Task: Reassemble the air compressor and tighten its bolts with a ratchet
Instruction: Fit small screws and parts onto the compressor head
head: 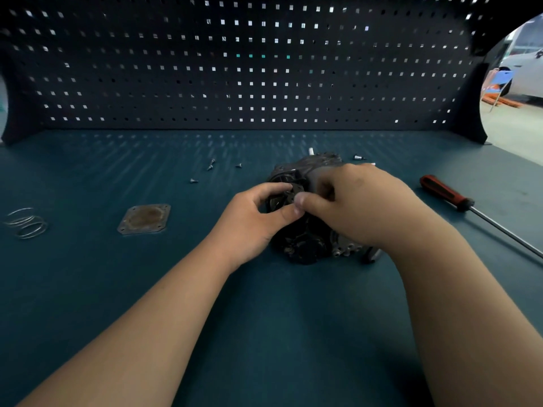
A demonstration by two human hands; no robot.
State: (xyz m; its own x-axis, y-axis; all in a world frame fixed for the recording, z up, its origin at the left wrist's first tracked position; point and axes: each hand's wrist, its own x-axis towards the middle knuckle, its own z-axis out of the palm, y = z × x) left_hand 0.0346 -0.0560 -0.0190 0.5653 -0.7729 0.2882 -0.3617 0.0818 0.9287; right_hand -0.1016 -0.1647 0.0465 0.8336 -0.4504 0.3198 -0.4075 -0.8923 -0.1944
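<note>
Hands: your left hand (252, 218) and right hand (352, 201) both pinch one dark plate (297, 190) atop one compressor (305, 242); four screws (211, 162) lie beyond your left hand.

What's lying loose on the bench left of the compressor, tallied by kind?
Left of the compressor:
Screws: 4
Plate: 1
Wire coil: 1
Total: 6
</note>
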